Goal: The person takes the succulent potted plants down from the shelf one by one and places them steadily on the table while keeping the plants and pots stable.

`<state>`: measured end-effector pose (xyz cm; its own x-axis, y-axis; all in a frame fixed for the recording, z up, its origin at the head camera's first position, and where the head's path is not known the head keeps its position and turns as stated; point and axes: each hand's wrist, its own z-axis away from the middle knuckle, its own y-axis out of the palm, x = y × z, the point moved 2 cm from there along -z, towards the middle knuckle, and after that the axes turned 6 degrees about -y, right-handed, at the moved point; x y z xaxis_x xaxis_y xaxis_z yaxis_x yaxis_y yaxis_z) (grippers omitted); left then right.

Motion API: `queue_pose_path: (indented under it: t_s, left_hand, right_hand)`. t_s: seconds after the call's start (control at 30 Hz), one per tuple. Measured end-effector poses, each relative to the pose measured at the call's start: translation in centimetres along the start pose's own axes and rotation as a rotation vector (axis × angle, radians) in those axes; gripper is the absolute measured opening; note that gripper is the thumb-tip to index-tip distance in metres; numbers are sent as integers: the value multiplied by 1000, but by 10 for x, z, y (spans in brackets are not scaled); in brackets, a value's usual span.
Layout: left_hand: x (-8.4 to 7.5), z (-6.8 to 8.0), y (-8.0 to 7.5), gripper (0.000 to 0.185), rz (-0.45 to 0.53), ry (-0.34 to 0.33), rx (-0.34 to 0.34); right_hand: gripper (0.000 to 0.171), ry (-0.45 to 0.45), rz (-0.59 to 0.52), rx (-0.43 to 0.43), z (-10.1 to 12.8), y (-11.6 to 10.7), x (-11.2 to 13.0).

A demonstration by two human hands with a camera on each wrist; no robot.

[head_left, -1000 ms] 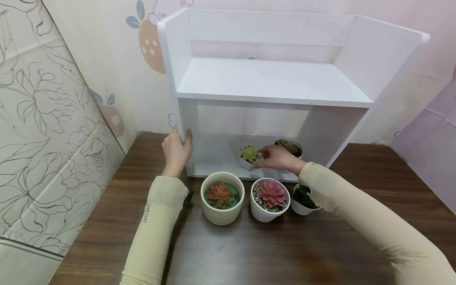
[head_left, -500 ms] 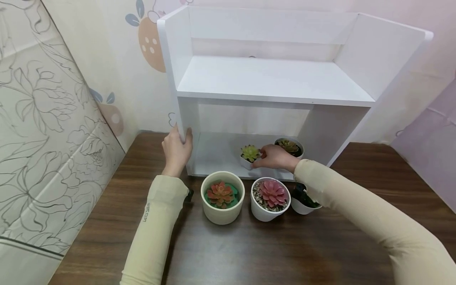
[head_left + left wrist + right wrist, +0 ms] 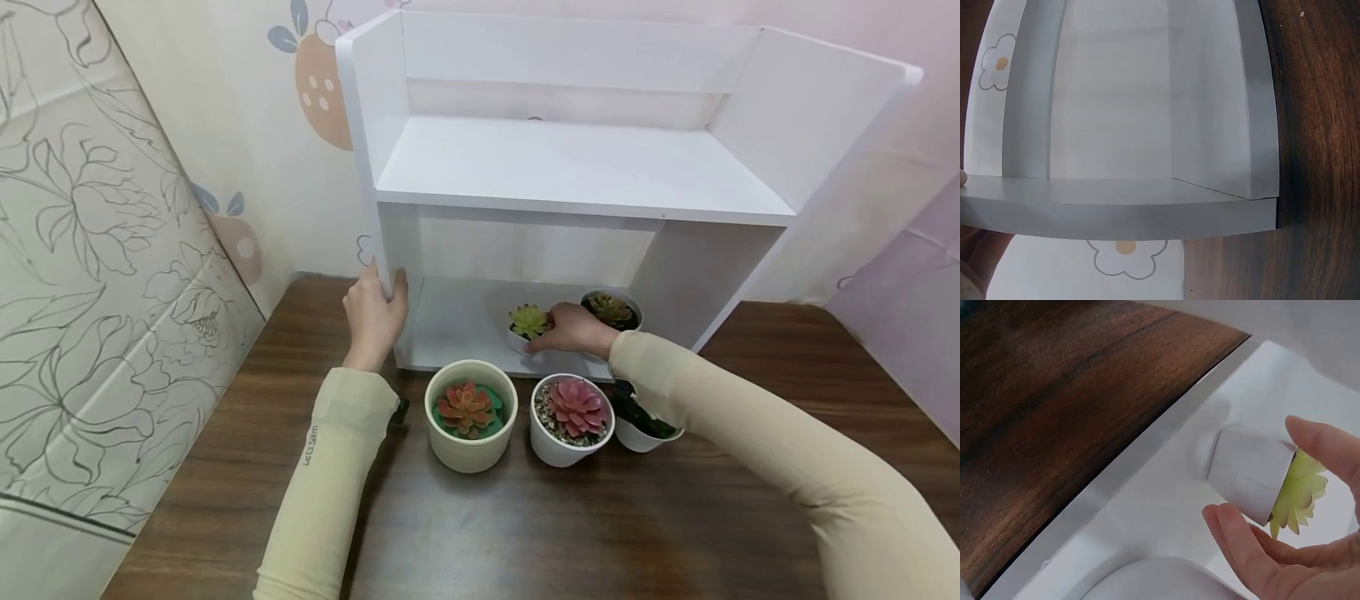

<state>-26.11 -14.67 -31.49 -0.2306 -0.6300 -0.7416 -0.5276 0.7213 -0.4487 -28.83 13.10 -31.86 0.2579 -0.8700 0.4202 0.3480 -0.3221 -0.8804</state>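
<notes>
My left hand (image 3: 373,315) grips the front edge of the left side panel of a white two-tier shelf (image 3: 585,171), thumb on the inner face. On the lower board sits a small white pot with a yellow-green succulent (image 3: 529,321). Around that pot is my right hand (image 3: 576,329); in the right wrist view the thumb is near its rim and the fingers (image 3: 1235,531) lie along its other side, curved loosely. Whether they touch the pot is hard to tell. Behind the right hand, a pot with a darker green succulent (image 3: 611,308) stands on the same board, partly hidden.
In front of the shelf, on the dark wooden table (image 3: 495,533), stand a cream pot with an orange-red succulent (image 3: 468,417), a white pot with a pink succulent (image 3: 573,417) and a white pot with a dark green plant (image 3: 641,425), half hidden by the right sleeve.
My right hand has moved slightly left, so its fingers now reach round the small yellow-green succulent's pot. My left hand keeps its grip on the shelf panel. The other pots stay put.
</notes>
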Motion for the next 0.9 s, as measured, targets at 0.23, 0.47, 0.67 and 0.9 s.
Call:
queue_pose_path:
  t_s: [0.23, 0.47, 0.67, 0.9]
  left_hand:
    - [-2, 1, 0, 33, -8, -16, 3]
    - [-2, 1, 2, 33, -6, -10, 10]
    - [-2, 1, 3, 33, -7, -2, 7]
    - [0, 1, 4, 32, -6, 5, 9]
  right_hand:
    - [37, 17, 13, -16, -3, 0, 0]
    - [37, 10, 10, -33, 1, 0, -1]
    - [49, -18, -18, -54, 4, -1, -2]
    - [44, -35, -5, -83, 8, 0, -3]
